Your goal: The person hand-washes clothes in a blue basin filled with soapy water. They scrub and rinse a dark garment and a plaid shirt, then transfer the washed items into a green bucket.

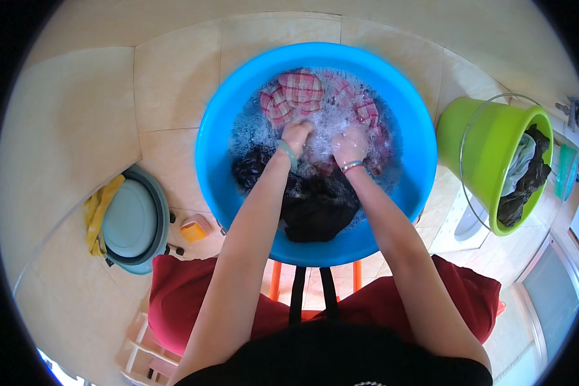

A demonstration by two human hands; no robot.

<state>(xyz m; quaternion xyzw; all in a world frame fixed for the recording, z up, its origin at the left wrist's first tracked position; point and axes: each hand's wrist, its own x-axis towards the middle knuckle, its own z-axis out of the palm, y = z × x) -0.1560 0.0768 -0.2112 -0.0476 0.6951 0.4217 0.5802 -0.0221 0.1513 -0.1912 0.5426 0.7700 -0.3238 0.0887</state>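
Note:
A large blue basin [213, 151] holds sudsy water and wet clothes. Both my hands are down in the foam near its middle. My left hand [297, 136], with a pale green bangle at the wrist, is curled closed on a red-and-white plaid garment [301, 90]. Beside it, my right hand [350, 145] is closed on the same plaid cloth, its fingers largely covered by suds; a thin bracelet circles that wrist. Bunched black clothing [320, 206] lies between my forearms, partly above the water.
A lime-green bucket [479, 141] with a wire handle leans at the right, dark and grey cloth inside. On the left are a grey-blue round basin [132, 219], a yellow cloth [100, 212] and a small orange-and-pink object [195, 228]. Orange stool legs [275, 280] show below the basin.

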